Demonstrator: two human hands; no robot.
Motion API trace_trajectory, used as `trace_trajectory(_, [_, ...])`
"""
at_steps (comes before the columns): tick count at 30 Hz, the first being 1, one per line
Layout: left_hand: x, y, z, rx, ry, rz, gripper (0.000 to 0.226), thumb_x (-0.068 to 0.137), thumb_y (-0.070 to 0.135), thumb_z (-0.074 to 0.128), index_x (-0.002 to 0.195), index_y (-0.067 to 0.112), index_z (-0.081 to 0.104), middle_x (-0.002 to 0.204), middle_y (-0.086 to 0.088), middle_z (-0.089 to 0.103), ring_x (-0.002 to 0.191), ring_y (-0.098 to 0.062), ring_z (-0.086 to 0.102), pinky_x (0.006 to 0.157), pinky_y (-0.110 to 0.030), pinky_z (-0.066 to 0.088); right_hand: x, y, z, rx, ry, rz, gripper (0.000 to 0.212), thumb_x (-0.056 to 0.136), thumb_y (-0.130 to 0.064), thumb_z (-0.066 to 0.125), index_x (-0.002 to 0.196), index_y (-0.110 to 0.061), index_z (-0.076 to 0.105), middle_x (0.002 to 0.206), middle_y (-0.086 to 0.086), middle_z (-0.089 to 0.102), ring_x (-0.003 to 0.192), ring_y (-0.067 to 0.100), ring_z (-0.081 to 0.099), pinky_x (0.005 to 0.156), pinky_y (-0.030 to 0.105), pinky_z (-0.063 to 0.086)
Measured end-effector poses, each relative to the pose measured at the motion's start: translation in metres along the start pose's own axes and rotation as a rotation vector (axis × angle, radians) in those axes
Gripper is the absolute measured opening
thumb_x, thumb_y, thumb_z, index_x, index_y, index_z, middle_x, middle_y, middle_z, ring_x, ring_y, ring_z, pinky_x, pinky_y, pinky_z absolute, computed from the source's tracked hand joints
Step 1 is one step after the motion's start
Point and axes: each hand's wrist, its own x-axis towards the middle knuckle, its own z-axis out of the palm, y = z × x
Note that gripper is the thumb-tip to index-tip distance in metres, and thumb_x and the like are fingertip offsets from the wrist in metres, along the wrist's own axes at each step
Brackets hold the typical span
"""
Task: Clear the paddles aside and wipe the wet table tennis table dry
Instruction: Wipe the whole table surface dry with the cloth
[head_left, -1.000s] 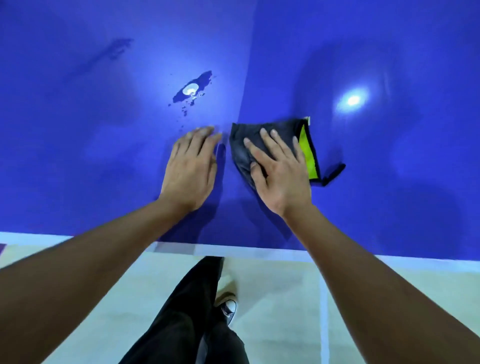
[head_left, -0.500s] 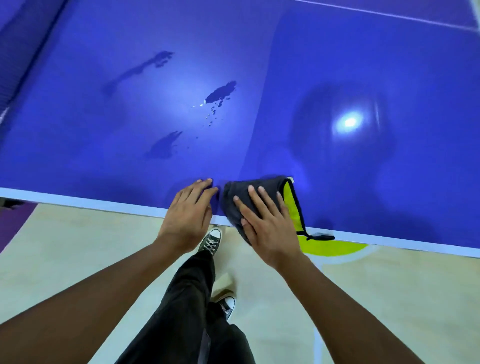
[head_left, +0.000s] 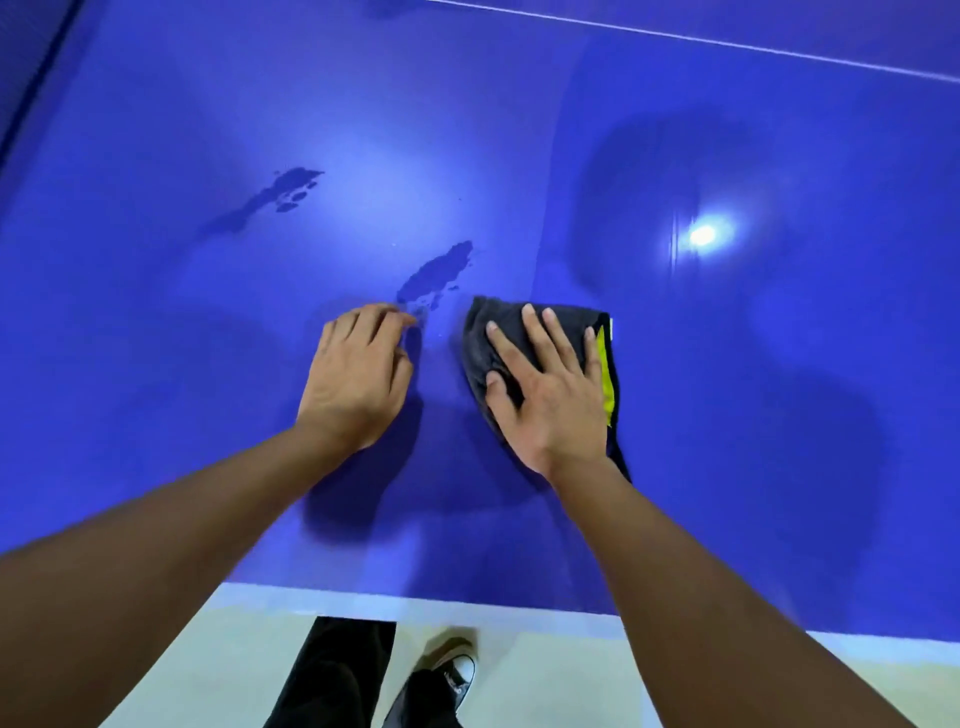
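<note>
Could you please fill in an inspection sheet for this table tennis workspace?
Surface: blue table, glossy; near puddle just beyond the left hand, far puddle further out.
Job's things: grey-and-yellow cloth flat on the table; no paddles seen.
Clutter: nothing seen.
Grippers: left hand rests on the table, holding nothing; right hand presses the cloth with straight fingers.
Cables: nothing seen.
Surroundings: pale floor, dark trousers, a sneaker.

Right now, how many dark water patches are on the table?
2. The far patch lies out to the left; the near patch is just beyond the left hand, left of the cloth. More may hide under the cloth; a dim mark at the top edge is unclear.
</note>
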Motion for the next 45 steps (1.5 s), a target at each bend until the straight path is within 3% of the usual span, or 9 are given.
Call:
trace_trajectory(5, [0.112,-0.028,0.000,0.041,0.006,0.059,0.046,0.092,0.024,0.039,0.133,0.010,0.054,0.143,-0.015,0.050,0.125,-0.039,0.049,0.104,-0.048,0.037,0.101,0.027,0.011,-0.041,-0.004,0.049,0.052,0.100,-0.050,0.037,0.151,-0.041,0.043,0.164,-0.001,0.032,0.154,0.018,0.021,0.124,0.055,0.011])
trace_trajectory(10, [0.218,-0.058,0.001,0.073,-0.003,-0.010,0.054,0.097,0.031,0.036,0.147,0.012,0.042,0.154,-0.018,0.038,0.141,-0.040,0.037,0.116,-0.051,0.029,0.227,0.070,0.022,-0.066,-0.047,0.019,0.052,0.101,-0.051,0.034,0.153,-0.044,0.038,0.165,-0.003,0.030,0.155,0.017,0.020,0.125,0.053,0.012])
trace_trajectory(18, [0.230,-0.062,0.000,0.081,-0.029,-0.051,0.059,0.096,0.030,0.039,0.154,0.016,0.035,0.161,-0.013,0.029,0.151,-0.035,0.023,0.124,-0.047,0.017,0.385,0.115,0.025,-0.081,-0.067,0.109,0.056,0.099,-0.054,0.028,0.153,-0.041,0.038,0.165,-0.002,0.030,0.154,0.019,0.021,0.125,0.051,0.012])
trace_trajectory(25, [0.230,-0.062,0.000,0.113,-0.038,-0.048,0.062,0.096,0.029,0.038,0.156,0.015,0.033,0.164,-0.013,0.028,0.153,-0.033,0.021,0.125,-0.046,0.017,0.456,0.133,0.029,-0.075,-0.064,0.153,0.057,0.098,-0.054,0.029,0.154,-0.043,0.035,0.166,-0.003,0.028,0.155,0.017,0.019,0.126,0.048,0.010])
trace_trajectory(35, [0.230,-0.066,0.009,0.146,-0.008,-0.027,0.059,0.098,0.029,0.025,0.156,0.017,0.034,0.163,-0.011,0.029,0.153,-0.031,0.023,0.125,-0.045,0.018,0.453,0.123,0.028,-0.095,-0.158,0.109,0.060,0.098,-0.054,0.024,0.157,-0.042,0.026,0.169,0.001,0.017,0.156,0.021,0.012,0.125,0.055,0.006])
trace_trajectory(42, [0.228,-0.068,0.007,0.002,0.073,-0.017,0.058,0.096,0.030,0.022,0.144,0.012,0.048,0.153,-0.014,0.044,0.142,-0.036,0.039,0.121,-0.046,0.025,0.322,0.042,0.036,-0.060,-0.163,-0.118,0.060,0.097,-0.055,0.025,0.155,-0.041,0.033,0.167,0.000,0.026,0.155,0.020,0.019,0.125,0.054,0.012])
trace_trajectory(45, [0.223,-0.066,0.000,-0.110,0.117,-0.025,0.058,0.091,0.030,0.020,0.132,0.008,0.054,0.139,-0.015,0.054,0.124,-0.038,0.051,0.109,-0.046,0.035,0.256,0.011,0.032,-0.043,-0.152,-0.134,0.057,0.099,-0.052,0.025,0.155,-0.043,0.033,0.166,0.000,0.027,0.155,0.019,0.020,0.125,0.052,0.011])
